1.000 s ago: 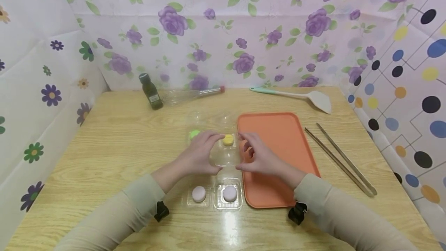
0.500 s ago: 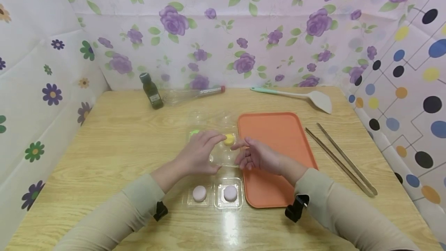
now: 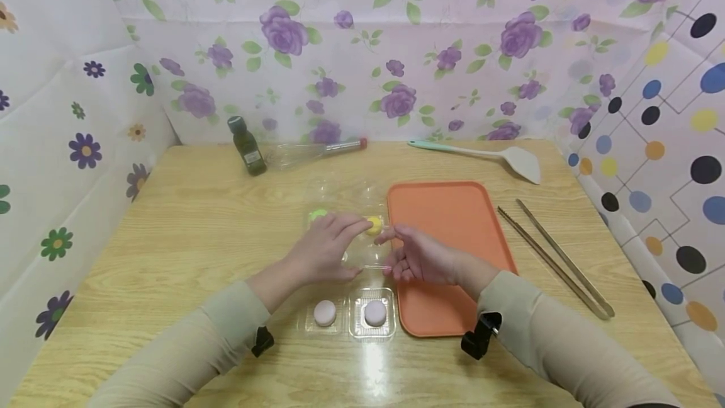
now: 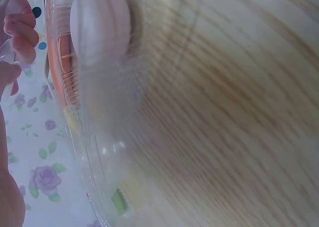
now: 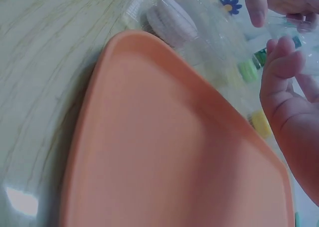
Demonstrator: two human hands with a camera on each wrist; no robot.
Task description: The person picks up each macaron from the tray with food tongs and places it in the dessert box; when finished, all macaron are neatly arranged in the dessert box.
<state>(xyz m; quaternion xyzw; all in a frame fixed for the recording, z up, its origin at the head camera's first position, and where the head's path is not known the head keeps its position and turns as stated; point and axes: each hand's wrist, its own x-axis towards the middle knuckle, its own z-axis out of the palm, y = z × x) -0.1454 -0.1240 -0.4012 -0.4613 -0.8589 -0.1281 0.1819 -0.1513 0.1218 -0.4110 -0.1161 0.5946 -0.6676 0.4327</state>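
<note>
Between the hands is a clear plastic container [image 3: 367,255]; whether it is a whole box or only a lid I cannot tell. My left hand [image 3: 325,249] grips its left side, fingers behind and thumb in front. At the other side my right hand [image 3: 423,257] holds it with partly curled fingers [image 5: 284,70]. Just behind, a yellow macaron [image 3: 374,226] and a partly covered green macaron [image 3: 318,213] lie in clear plastic trays. Nearer me, a pinkish macaron [image 3: 325,313] and a pale lilac macaron [image 3: 375,313] sit in clear trays.
An orange tray [image 3: 447,313] lies under the right forearm. Metal tongs [image 3: 557,257] lie to its right. Along the back are a white spatula [image 3: 518,161], a whisk [image 3: 317,151] and a dark bottle [image 3: 247,147]. Patterned sheets hang around the wooden table [image 3: 215,219].
The right hand has turned, from thumb and fingers spread at the container's right side to fingers curled against it. The left hand has kept its grip, almost still.
</note>
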